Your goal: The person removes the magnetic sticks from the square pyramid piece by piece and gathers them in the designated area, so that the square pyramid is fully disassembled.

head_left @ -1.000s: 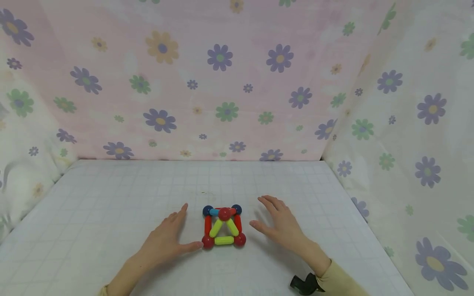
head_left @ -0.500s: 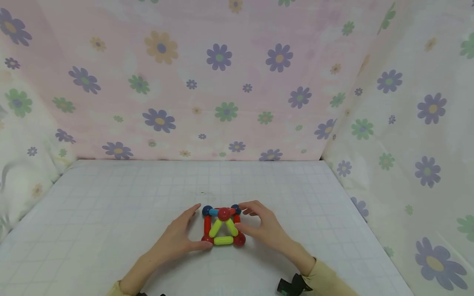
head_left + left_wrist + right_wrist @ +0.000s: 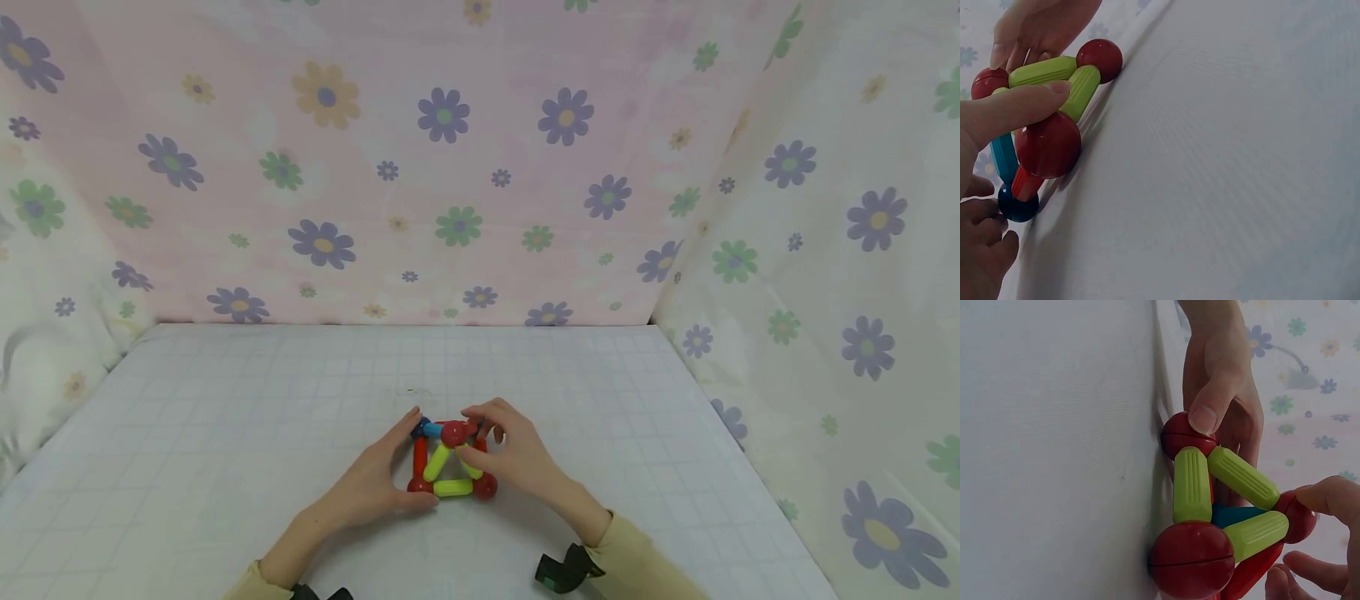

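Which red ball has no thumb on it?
The front-right ball in the head view. The left hand has its thumb on the front-left ball, the right hand on the top ball.

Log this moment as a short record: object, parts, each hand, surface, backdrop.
Object: ball-and-rod pyramid, on table
Parts: red balls, dark blue balls, yellow-green rods, red rods, blue rod
Left hand: thumb on near-left red ball, fingers at dark blue ball
Right hand: fingers curled, touching top red ball
Surface: white, faint grid
Backdrop: flowered cloth
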`<control>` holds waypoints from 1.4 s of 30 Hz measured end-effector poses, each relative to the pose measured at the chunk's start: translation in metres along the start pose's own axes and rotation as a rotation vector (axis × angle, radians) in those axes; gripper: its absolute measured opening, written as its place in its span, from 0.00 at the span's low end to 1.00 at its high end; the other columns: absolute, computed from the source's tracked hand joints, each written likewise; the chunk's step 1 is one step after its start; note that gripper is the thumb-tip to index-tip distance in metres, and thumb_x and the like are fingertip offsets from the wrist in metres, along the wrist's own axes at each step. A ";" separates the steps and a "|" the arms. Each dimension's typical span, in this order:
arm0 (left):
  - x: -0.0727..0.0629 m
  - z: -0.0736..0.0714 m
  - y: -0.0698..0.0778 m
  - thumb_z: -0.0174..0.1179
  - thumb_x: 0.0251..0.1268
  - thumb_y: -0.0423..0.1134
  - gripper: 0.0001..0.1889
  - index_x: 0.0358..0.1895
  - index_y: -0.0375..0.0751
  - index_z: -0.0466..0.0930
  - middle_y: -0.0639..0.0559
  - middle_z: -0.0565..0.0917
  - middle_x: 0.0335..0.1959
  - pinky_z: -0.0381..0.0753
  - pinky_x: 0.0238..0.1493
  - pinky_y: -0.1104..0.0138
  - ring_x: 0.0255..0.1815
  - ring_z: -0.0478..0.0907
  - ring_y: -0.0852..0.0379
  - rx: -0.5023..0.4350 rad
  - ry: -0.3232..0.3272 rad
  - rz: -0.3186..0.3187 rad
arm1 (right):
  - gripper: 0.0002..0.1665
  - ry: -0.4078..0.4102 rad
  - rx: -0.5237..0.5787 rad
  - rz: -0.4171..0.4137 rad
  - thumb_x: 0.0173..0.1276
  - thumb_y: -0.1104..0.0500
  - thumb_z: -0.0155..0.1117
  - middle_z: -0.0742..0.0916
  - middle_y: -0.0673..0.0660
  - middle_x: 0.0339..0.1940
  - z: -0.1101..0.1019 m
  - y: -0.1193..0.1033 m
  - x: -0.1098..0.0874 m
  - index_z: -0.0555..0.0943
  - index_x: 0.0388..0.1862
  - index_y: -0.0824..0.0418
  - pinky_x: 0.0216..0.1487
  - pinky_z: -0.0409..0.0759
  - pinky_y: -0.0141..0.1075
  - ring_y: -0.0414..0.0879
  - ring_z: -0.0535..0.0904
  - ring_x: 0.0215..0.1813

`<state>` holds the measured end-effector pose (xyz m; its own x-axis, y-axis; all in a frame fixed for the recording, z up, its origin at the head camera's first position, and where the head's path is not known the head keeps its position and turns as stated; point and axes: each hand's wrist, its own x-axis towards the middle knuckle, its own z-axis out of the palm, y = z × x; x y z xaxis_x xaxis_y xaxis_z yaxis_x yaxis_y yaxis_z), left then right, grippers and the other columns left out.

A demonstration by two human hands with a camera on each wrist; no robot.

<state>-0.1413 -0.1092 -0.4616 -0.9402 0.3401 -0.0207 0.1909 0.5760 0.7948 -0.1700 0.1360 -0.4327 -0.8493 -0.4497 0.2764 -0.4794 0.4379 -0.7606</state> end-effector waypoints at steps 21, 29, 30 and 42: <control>-0.002 0.001 -0.007 0.77 0.46 0.59 0.60 0.81 0.49 0.51 0.50 0.58 0.80 0.60 0.75 0.43 0.80 0.55 0.45 -0.038 0.002 0.012 | 0.20 0.032 0.068 0.134 0.61 0.51 0.76 0.75 0.48 0.33 0.025 -0.002 0.006 0.83 0.51 0.53 0.30 0.72 0.28 0.41 0.71 0.33; -0.001 0.001 -0.008 0.77 0.46 0.60 0.60 0.81 0.49 0.51 0.49 0.59 0.80 0.60 0.75 0.44 0.80 0.55 0.45 -0.029 0.006 0.019 | 0.19 0.001 0.092 0.141 0.61 0.52 0.76 0.75 0.48 0.36 0.022 -0.002 0.007 0.82 0.50 0.53 0.32 0.72 0.28 0.47 0.73 0.37; -0.001 0.001 -0.007 0.77 0.46 0.60 0.60 0.81 0.49 0.51 0.49 0.59 0.80 0.60 0.75 0.44 0.80 0.55 0.45 -0.027 0.006 0.018 | 0.19 -0.002 0.093 0.136 0.61 0.52 0.76 0.75 0.48 0.35 0.022 -0.001 0.008 0.82 0.50 0.53 0.32 0.72 0.27 0.47 0.73 0.37; 0.000 0.001 -0.006 0.77 0.46 0.60 0.60 0.81 0.49 0.50 0.50 0.59 0.80 0.60 0.75 0.44 0.80 0.55 0.46 -0.019 0.000 0.011 | 0.17 0.076 0.029 0.058 0.60 0.48 0.77 0.76 0.49 0.31 0.026 0.002 0.007 0.87 0.45 0.53 0.28 0.71 0.27 0.42 0.72 0.33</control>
<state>-0.1421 -0.1123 -0.4668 -0.9381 0.3461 -0.0118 0.1958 0.5584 0.8062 -0.1711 0.1129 -0.4474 -0.8902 -0.3633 0.2749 -0.4237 0.4382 -0.7928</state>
